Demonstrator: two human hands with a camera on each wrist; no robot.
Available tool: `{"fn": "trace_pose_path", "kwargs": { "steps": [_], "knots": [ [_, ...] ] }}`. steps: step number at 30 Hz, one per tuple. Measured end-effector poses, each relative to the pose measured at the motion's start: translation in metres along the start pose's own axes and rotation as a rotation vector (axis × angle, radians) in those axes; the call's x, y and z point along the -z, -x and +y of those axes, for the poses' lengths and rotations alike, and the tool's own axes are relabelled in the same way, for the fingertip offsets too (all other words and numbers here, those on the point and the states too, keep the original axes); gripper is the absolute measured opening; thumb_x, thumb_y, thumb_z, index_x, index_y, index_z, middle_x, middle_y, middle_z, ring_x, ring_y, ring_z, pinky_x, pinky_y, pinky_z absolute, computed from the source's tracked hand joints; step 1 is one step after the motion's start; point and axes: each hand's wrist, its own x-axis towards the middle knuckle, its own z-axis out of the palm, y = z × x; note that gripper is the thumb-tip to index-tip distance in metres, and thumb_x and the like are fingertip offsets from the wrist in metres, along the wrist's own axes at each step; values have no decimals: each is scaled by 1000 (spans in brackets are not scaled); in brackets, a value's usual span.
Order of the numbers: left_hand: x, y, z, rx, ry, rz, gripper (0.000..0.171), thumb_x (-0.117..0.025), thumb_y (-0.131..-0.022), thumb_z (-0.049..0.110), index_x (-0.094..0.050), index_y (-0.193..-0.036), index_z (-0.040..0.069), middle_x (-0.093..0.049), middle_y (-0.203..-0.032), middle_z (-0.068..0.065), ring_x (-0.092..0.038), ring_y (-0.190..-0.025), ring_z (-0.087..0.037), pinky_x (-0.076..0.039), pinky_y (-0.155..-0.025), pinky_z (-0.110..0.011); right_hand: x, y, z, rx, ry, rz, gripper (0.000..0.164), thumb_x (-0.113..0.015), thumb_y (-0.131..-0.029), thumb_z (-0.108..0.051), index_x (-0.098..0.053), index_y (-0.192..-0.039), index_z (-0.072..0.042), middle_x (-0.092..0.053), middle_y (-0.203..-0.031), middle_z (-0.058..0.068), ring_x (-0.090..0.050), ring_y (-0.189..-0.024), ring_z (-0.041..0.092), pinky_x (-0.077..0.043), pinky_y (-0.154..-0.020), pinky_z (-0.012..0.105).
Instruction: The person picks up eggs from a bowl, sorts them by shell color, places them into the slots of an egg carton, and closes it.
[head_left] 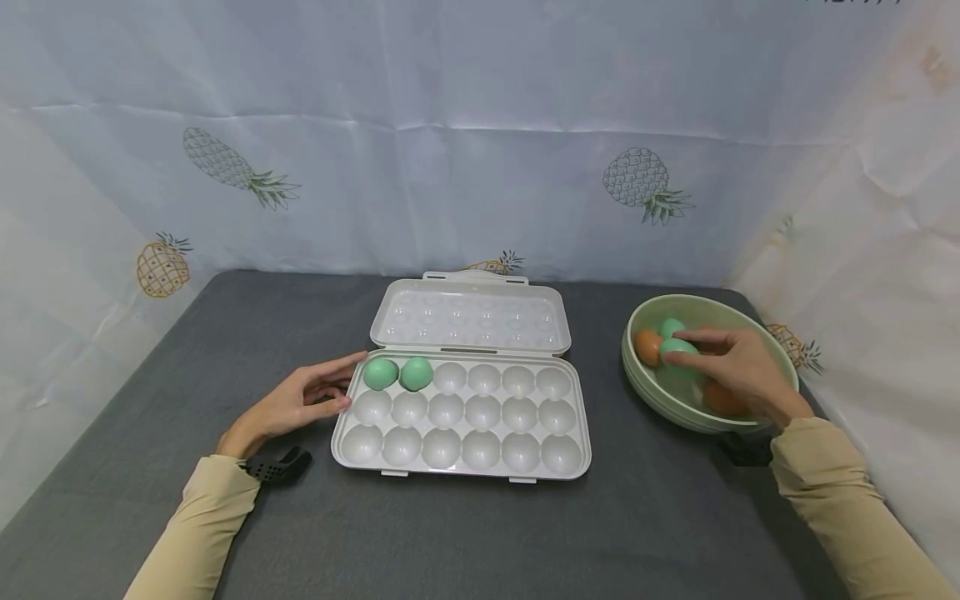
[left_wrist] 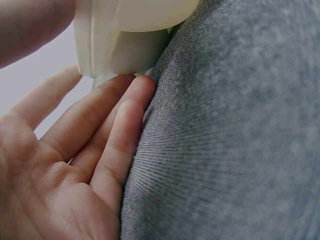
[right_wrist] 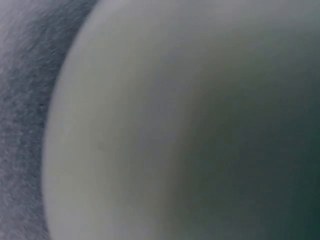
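Observation:
My right hand [head_left: 738,371] reaches into a pale green bowl [head_left: 723,315] on the right and pinches a green egg [head_left: 677,350] between thumb and fingers. Orange eggs [head_left: 647,346] and another green egg [head_left: 672,327] lie around it. At centre sits an open white egg tray [head_left: 482,413], with two green eggs [head_left: 416,374] in the left cups of its back row. Against the tray's left edge, my left hand [head_left: 296,400] rests with thumb and index fingertips touching it. Its loosely extended fingers [left_wrist: 117,145] meet the tray's side in the left wrist view. A blurred bowl wall [right_wrist: 100,145] fills most of the right wrist view.
The tray's lid [head_left: 471,315] lies folded back behind it. A dark grey cloth [head_left: 480,542] covers the table. Pineapple-print curtains [head_left: 450,192] hang behind and along the sides. Another bowl rim shows beneath the upper bowl, so they appear stacked.

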Motion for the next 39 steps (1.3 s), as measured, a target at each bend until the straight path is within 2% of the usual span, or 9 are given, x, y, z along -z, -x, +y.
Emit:
{"fn": "trace_pose_path", "kwargs": {
  "steps": [3, 6, 12, 19, 24, 26, 32, 36, 39],
  "knots": [
    [0, 1, 0, 10, 0, 5, 64, -62, -97, -5, -35, -154, -9, -49, -147, 24, -55, -126, 10, -52, -92, -15, 1, 0, -6, -19, -23, -13, 56, -80, -90, -37, -67, -136, -7, -63, -107, -38, -58, -99, -18, -48, -83, 9],
    [0, 1, -1, 15, -1, 10, 64, -62, -97, -4, -36, -154, -8, -50, -147, 21, -56, -125, 10, -52, -91, -15, 3, 2, -14, -23, -24, -31, 56, -77, -92, -40, -65, -138, -11, -64, -111, -37, -58, -102, -16, -52, -82, 16],
    [0, 2, -1, 13, 20, 3, 64, -62, -96, -6, -35, -155, -9, -52, -145, 26, -58, -123, 8, -53, -90, -16, -3, 2, -29, -5, 7, -32, 52, -75, -93, -43, -67, -137, -18, -65, -112, -32, -61, -101, -10, -55, -78, 27],
    [-1, 1, 0, 5, 27, 4, 64, -62, -97, -6, -34, -155, -9, -51, -145, 26, -58, -124, 7, -53, -90, -15, -17, -6, -44, 76, -69, -34, 47, -77, -93, -35, -69, -133, -11, -70, -108, -28, -65, -102, -8, -51, -90, 18],
    [-1, 1, 1, -1, 26, 0, 64, -62, -97, -6, -34, -155, -9, -51, -145, 25, -58, -125, 7, -52, -91, -15, -24, -8, -55, 61, -92, -58, 53, -76, -93, -41, -66, -137, -15, -70, -120, -19, -61, -110, -6, -49, -102, 34],
    [-1, 1, 1, 0, 20, 2, 64, -62, -97, -5, -34, -155, -9, -51, -145, 26, -57, -125, 8, -52, -92, -15, -27, -10, -58, 64, -96, -62, 55, -76, -92, -42, -65, -139, -15, -67, -125, -16, -59, -113, -5, -49, -103, 35],
    [-1, 1, -1, 5, 5, 6, 64, -62, -97, -4, -35, -155, -8, -50, -146, 29, -56, -125, 8, -52, -92, -15, -35, -15, -66, 91, -128, -63, 54, -78, -92, -37, -66, -137, -11, -67, -124, -17, -58, -116, -7, -50, -95, 17],
    [-1, 0, -2, 5, 4, 8, 64, -62, -97, -4, -35, -155, -8, -49, -148, 27, -56, -126, 9, -51, -92, -14, -42, -19, -74, 77, -140, -57, 54, -79, -90, -39, -68, -136, -12, -69, -122, -19, -57, -117, -8, -49, -94, 15],
    [-1, 1, -1, 25, -2, 15, 64, -63, -97, -3, -36, -155, -5, -50, -150, 19, -55, -126, 9, -51, -93, -14, -48, -23, -81, 81, -148, -40, 54, -82, -88, -37, -69, -134, -12, -71, -120, -20, -56, -117, -9, -49, -92, 13]
  ]
}}
